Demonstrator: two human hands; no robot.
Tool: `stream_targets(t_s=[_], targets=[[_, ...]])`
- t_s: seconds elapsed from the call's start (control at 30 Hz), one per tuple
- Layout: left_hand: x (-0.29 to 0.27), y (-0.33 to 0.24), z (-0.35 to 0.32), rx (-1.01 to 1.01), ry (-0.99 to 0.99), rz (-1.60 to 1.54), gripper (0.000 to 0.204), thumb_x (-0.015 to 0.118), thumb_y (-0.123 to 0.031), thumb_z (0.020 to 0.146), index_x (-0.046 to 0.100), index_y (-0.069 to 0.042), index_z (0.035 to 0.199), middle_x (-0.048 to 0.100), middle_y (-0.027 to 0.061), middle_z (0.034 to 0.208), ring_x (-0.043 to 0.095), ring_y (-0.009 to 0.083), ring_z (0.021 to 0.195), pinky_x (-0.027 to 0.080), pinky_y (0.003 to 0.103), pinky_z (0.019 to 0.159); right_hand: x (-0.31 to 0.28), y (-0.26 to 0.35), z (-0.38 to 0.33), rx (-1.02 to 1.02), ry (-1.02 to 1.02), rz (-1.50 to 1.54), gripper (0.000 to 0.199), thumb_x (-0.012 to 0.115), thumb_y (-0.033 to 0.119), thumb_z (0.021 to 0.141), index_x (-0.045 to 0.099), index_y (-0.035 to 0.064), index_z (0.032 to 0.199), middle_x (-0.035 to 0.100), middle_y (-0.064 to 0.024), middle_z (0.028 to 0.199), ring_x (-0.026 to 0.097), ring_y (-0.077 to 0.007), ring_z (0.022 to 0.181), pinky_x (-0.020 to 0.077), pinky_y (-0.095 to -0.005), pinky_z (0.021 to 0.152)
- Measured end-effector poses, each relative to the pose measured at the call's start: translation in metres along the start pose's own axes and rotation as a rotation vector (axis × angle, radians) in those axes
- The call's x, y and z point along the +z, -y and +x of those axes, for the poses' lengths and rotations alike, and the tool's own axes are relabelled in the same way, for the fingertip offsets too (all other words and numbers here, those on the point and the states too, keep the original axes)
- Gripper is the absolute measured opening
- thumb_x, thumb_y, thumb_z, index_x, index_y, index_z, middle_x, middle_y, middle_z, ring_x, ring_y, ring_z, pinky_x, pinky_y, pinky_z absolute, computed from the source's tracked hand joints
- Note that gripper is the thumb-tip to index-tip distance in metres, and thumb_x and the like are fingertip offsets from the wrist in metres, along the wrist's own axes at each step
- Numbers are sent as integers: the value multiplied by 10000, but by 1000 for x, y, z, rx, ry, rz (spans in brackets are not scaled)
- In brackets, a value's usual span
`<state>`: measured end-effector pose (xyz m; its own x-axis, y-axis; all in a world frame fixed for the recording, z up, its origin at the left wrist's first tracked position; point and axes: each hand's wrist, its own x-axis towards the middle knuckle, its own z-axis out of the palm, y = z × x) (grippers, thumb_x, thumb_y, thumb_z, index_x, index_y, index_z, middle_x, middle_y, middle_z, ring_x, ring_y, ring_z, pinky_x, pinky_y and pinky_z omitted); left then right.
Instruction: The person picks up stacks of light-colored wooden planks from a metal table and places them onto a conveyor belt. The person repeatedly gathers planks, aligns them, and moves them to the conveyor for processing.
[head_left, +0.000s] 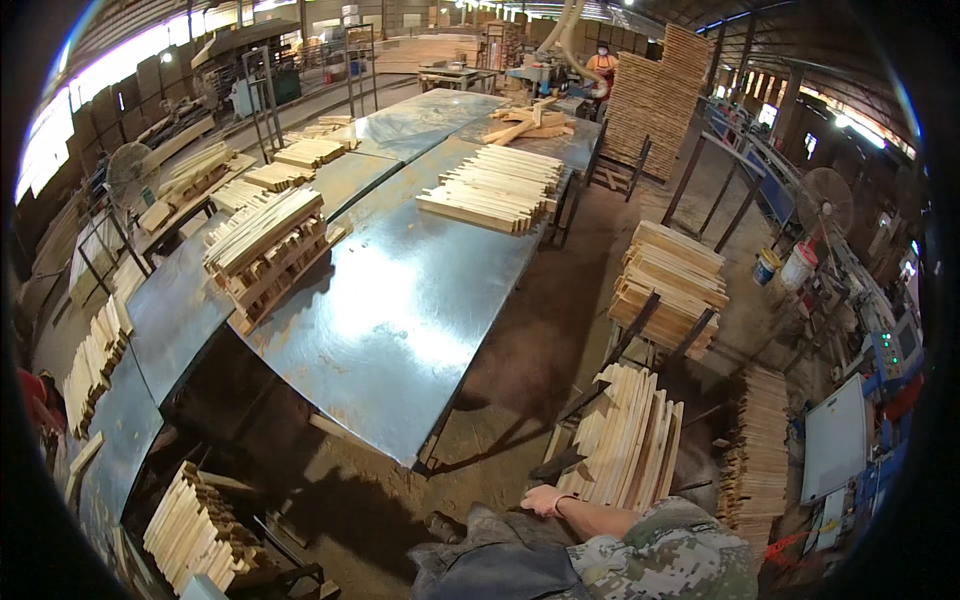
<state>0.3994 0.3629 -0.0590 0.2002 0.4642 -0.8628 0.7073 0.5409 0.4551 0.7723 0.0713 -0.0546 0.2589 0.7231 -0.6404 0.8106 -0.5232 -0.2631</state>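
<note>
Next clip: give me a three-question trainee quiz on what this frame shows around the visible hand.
1. True or false: the visible hand rests at the near end of a stack of pale wooden slats leaning on a rack.
2. What covers the long table? A) green cloth B) shiny sheet metal C) glass
3. What kind of sleeve is on the arm behind that hand?

Key
1. True.
2. B.
3. A camouflage-pattern sleeve, pushed up so the forearm is bare. Which hand it is cannot be told, and its grip on the slats is not clear.
</note>
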Motion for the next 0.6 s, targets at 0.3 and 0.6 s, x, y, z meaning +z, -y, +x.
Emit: stream_targets(t_s=[0.3,0.6], targets=[[-52,-171,136,-1,42,-292,315,695,-326,1010,746,-36,1122,723,71,968,660,210,888,557,382,807,-63,-20,12,512,-98,1145,416,609,290,1016,629,29,1340,730,-113,1087,672,-256,886,527,-419,759],[112,-337,107,137,574,-46,236,734,-268,983,755,-63,1100,746,45,933,687,200,747,560,326,633,-63,-103,34,673,-315,1390,466,645,402,938,699,9,1183,712,-146,948,656,-272,695,529,-420,654]])
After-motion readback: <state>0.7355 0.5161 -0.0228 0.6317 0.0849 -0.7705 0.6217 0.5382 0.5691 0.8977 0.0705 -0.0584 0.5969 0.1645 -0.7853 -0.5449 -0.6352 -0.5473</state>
